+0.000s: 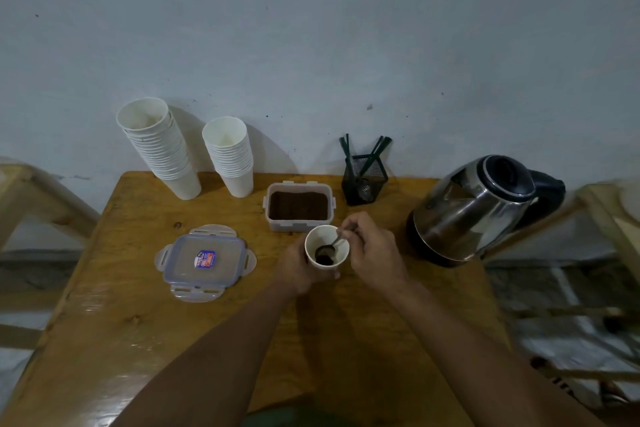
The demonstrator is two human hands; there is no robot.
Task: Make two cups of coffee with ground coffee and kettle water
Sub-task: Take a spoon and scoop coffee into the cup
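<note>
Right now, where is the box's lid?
In the head view, the lid lies flat on the table's left side, left of the cup and nearer than the coffee box.

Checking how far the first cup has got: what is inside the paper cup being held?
The spoon's bowl and dark coffee grounds lie at the paper cup's bottom. The near inner wall is hidden.
</note>
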